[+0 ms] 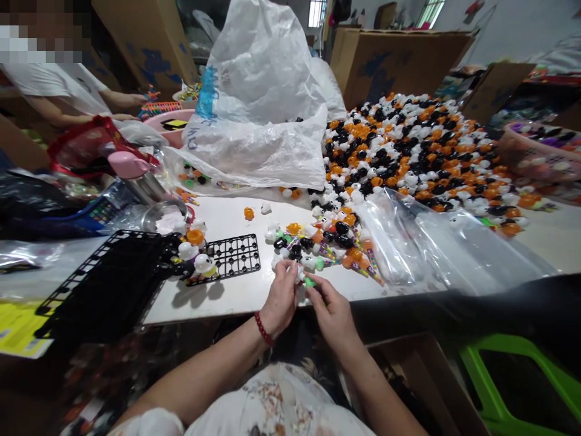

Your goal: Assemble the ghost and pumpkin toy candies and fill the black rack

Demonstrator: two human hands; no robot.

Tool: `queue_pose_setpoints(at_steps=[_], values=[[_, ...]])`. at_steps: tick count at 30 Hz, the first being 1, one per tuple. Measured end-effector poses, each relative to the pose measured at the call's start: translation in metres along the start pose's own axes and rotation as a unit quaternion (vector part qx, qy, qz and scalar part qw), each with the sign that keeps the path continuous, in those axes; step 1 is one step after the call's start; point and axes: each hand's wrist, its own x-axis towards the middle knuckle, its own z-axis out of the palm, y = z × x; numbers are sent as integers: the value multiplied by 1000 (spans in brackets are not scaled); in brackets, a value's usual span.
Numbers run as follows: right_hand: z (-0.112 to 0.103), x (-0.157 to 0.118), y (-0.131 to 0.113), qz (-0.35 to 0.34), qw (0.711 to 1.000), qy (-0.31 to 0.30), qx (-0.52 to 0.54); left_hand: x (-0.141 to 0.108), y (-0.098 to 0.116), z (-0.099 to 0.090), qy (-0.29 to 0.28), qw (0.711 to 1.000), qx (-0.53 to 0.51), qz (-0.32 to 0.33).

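At the front edge of the table, my left hand [282,297] pinches a small white plastic figure head [300,275]. Close against it, the fingers of my right hand [333,309] close on a light green plastic piece [310,282]. Whether the two pieces are joined I cannot tell. Just beyond my hands lies a small heap of figure-topped tubes [358,257] with orange, white and black heads and colourful cone-shaped bodies. On the left, a black grid rack [238,251] bears several upright figures [204,264] at its near left part.
A large mound of orange, black and white pieces [399,145] rises behind, beside a white plastic bag [258,91]. Clear plastic sleeves [390,236] lie at right. A pink-lidded flask [136,172] and stacked black racks [109,290] stand left. Another person [59,91] works at far left.
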Motion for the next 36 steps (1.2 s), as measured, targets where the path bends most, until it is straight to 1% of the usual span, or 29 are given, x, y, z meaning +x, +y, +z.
queue_pose_setpoints(at_steps=[2, 5, 7, 11, 16, 19, 22, 26, 28, 30, 33, 36], values=[[-1, 0, 0, 11, 1000, -4, -1, 0, -1, 0, -7, 1000, -1, -2], [-2, -1, -1, 35, 999, 6, -10, 0, -2, 0, -12, 1000, 16, 1], [-3, -1, -2, 45, 999, -6, -24, -1, -1, 0, -14, 999, 37, 1], [-8, 0, -4, 37, 998, -49, -35, -2, 1, -1, -26, 998, 58, -3], [-14, 4, -4, 19, 997, -79, -19, -4, 3, -1, -50, 997, 59, -10], [-15, 4, -3, 31, 996, -79, -22, -4, 4, -3, -47, 992, 120, 7], [-15, 4, -3, 52, 995, -81, -1, -2, 4, -7, -50, 980, 193, 28], [-16, 4, 0, 74, 993, -86, 45, -3, 2, -10, -55, 968, 238, 63], [-15, 4, 2, 79, 991, -88, 57, -6, 2, -7, -62, 969, 232, 62], [-13, 4, 4, 81, 992, -81, 58, -10, 3, -3, -71, 974, 209, 39], [-9, 5, 8, 88, 992, -70, 66, -14, 5, 3, -65, 988, 139, -9], [-8, 9, 10, 107, 983, -88, 120, -10, 3, 5, -42, 997, 49, -41]])
